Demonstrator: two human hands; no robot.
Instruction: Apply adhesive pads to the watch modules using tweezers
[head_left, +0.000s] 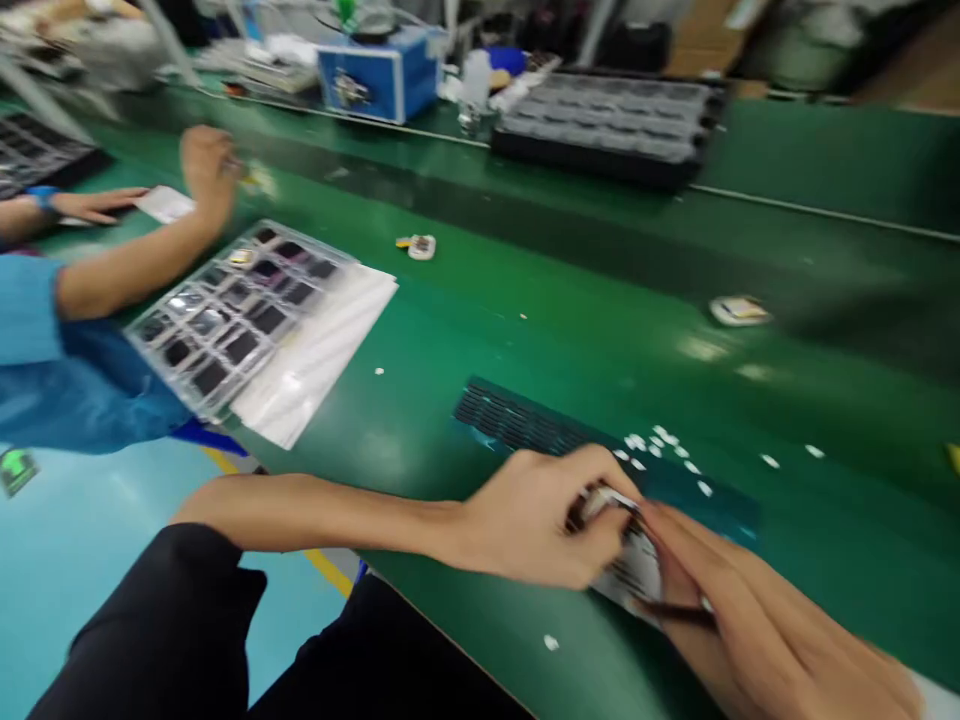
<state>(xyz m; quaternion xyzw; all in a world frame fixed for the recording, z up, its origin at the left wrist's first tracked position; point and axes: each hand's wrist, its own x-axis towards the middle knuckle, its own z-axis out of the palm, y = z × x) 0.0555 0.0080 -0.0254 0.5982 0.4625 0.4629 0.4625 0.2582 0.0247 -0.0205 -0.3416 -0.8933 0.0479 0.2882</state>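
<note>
Close together over the near part of the green bench, both of my hands are closed on a small white-and-metal electronic device [636, 572]. My left hand [544, 515] wraps its curled fingers around the device's left side and top. On the other side, my right hand [750, 610] presses its fingers against it. A dark, thin strip [679, 612] shows by the right fingers; whether it is a tool or part of the device I cannot tell. Just beyond the hands lie several small white pieces [667, 437] and a dark slotted strip [517, 415]. Motion blurs the details.
At left, a co-worker's blue sleeves and hands [206, 180] are beside a clear compartment tray [240, 310] of dark parts, with white sheets [315, 350] alongside. Small white devices [739, 310] sit on the green surface. A black tray [600, 150] and blue box [382, 75] stand behind.
</note>
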